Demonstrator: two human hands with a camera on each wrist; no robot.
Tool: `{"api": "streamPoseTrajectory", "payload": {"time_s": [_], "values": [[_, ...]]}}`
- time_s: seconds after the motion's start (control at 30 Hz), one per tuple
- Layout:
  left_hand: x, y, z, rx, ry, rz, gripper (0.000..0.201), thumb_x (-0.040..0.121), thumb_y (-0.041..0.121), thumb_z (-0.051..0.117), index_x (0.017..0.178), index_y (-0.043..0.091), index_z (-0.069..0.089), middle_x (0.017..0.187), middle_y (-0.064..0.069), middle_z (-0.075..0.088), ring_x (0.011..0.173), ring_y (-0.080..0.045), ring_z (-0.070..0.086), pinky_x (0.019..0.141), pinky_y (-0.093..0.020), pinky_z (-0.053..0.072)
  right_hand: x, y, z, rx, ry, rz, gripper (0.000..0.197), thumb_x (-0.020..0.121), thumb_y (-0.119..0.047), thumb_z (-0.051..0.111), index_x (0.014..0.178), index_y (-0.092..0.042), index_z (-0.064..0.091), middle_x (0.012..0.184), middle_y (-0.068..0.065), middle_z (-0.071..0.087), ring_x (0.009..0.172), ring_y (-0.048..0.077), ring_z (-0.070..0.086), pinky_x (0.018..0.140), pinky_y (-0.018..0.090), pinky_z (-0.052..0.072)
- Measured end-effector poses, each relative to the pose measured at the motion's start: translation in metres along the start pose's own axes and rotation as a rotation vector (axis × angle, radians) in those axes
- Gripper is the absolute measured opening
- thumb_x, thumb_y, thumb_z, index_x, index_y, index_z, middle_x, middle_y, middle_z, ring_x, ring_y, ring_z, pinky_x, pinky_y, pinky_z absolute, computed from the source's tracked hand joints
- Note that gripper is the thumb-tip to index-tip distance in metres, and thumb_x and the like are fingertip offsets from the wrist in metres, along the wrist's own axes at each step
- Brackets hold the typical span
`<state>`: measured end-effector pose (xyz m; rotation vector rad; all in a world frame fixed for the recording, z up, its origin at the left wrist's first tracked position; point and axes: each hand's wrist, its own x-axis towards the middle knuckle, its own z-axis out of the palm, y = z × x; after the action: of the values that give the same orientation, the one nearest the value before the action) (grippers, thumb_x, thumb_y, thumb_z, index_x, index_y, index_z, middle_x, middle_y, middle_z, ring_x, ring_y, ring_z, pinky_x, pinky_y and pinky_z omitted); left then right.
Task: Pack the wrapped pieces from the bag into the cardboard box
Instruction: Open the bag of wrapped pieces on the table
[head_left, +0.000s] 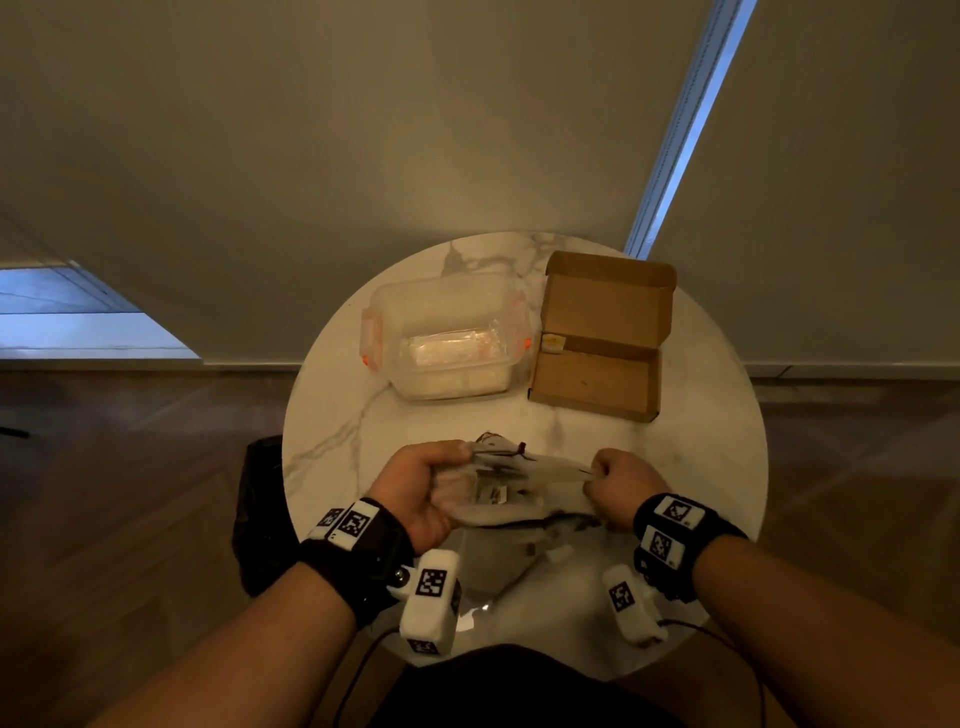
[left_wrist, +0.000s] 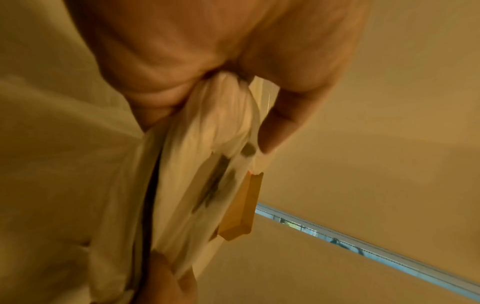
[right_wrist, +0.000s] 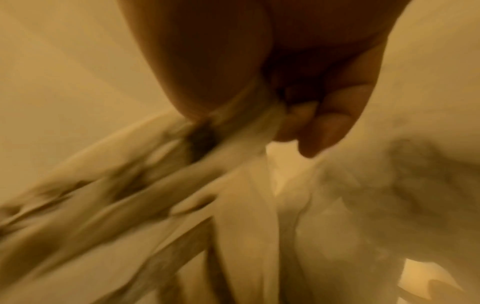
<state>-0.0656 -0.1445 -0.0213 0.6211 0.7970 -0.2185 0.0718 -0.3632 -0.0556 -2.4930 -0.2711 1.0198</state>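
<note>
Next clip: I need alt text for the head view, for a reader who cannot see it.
Both hands, left hand and right hand, grip a white plastic bag and hold it stretched between them above a round marble table. Farther back sit a clear plastic container and, to its right, an open cardboard box.

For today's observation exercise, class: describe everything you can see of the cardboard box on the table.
The cardboard box is plain brown card, a shallow rectangular mailer with a hinged lid. It lies open, the lid folded back away from the person, side flaps standing up. It rests flat on the round marble table, at the far right, beside a clear plastic container. A small pale item sits at its left edge near the hinge; otherwise its tray looks bare. Neither hand touches it.
</note>
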Motion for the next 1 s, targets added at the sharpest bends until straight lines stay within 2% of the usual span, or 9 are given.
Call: {"api": "streamPoseTrajectory", "payload": {"time_s": [0.1,0.23,0.33,0.47,0.57,0.67,0.77,0.87,1.0], "values": [[0.006,0.004,-0.013,0.398,0.172,0.065,0.028,0.075,-0.013,0.06,0.09,0.011,0.058,0.072,-0.012,0.051,0.046,-0.018,0.048,0.04,-0.02,0.038,0.004,0.01,-0.005,0.006,-0.005,0.026,0.012,0.085,-0.016,0.06,0.075,-0.017,0.053,0.08,0.011,0.063,0.078,0.032,0.066,0.071,0.044,0.062],[0.015,0.004,-0.023,1.007,0.37,0.154,0.034,0.069,-0.01,0.065,0.091,0.016,0.063,0.081,-0.012,0.061,0.065,-0.024,0.056,0.049,-0.026,0.043,0.003,0.008,-0.003,-0.119,-0.045,-0.036,0.018,0.084,-0.012,0.06,0.074,-0.019,0.047,0.076,0.002,0.052,0.073,0.022,0.053,0.06,0.03,0.043],[0.022,0.006,-0.022,1.093,0.388,0.215,0.029,0.075,-0.006,0.065,0.093,0.016,0.064,0.088,-0.012,0.067,0.077,-0.027,0.063,0.06,-0.031,0.051,-0.005,0.001,-0.004,-0.192,-0.017,-0.128,0.029,0.077,-0.022,0.071,0.099,-0.026,0.052,0.1,-0.003,0.056,0.089,0.018,0.056,0.071,0.03,0.049],[0.028,0.006,-0.014,1.021,0.307,0.254,0.022,0.088,0.0,0.061,0.084,0.019,0.073,0.076,-0.007,0.069,0.073,-0.023,0.061,0.07,-0.034,0.049,-0.014,-0.024,0.002,-0.314,0.167,-0.587,0.073,0.07,-0.036,0.08,0.133,-0.035,0.042,0.138,-0.005,0.044,0.125,0.018,0.042,0.098,0.036,0.049],[0.028,0.008,-0.004,1.053,0.219,0.303,0.023,0.094,0.011,0.062,0.08,0.024,0.076,0.072,0.002,0.072,0.073,-0.018,0.064,0.072,-0.034,0.052,-0.013,-0.049,0.013,-0.515,0.207,-0.771,0.051,0.085,-0.037,0.069,0.131,-0.03,0.05,0.133,-0.002,0.049,0.12,0.022,0.045,0.089,0.037,0.05],[0.021,0.012,0.002,1.205,0.197,0.375,0.008,0.087,0.026,0.076,0.093,0.03,0.074,0.081,0.008,0.072,0.075,-0.013,0.066,0.074,-0.033,0.056,-0.005,-0.056,0.011,-0.491,0.156,-0.663,0.023,0.096,-0.025,0.054,0.117,-0.027,0.063,0.115,0.0,0.061,0.106,0.024,0.056,0.082,0.035,0.049],[0.013,0.018,-0.004,1.483,0.307,0.396,0.042,0.076,0.021,0.082,0.111,0.034,0.063,0.093,0.007,0.063,0.073,-0.009,0.059,0.066,-0.026,0.049,0.001,-0.053,-0.003,-0.114,0.126,-0.404,0.022,0.092,-0.016,0.055,0.1,-0.029,0.07,0.099,-0.004,0.071,0.093,0.018,0.064,0.083,0.036,0.053],[0.004,0.023,-0.017,1.681,0.456,0.244,0.047,0.075,0.019,0.075,0.116,0.031,0.057,0.102,0.002,0.06,0.085,-0.016,0.061,0.068,-0.027,0.048,0.004,-0.046,-0.011,0.283,0.032,-0.2,0.016,0.087,-0.014,0.066,0.088,-0.027,0.074,0.088,-0.001,0.076,0.085,0.019,0.07,0.08,0.04,0.059],[-0.001,0.018,-0.032,1.368,0.506,0.007,0.024,0.085,0.016,0.071,0.105,0.018,0.059,0.084,-0.012,0.072,0.063,-0.024,0.072,0.055,-0.034,0.059,-0.005,-0.042,-0.019,0.903,-0.339,0.006,0.027,0.09,0.004,0.067,0.106,-0.017,0.068,0.09,0.012,0.073,0.068,0.02,0.071,0.056,0.03,0.06]]}}
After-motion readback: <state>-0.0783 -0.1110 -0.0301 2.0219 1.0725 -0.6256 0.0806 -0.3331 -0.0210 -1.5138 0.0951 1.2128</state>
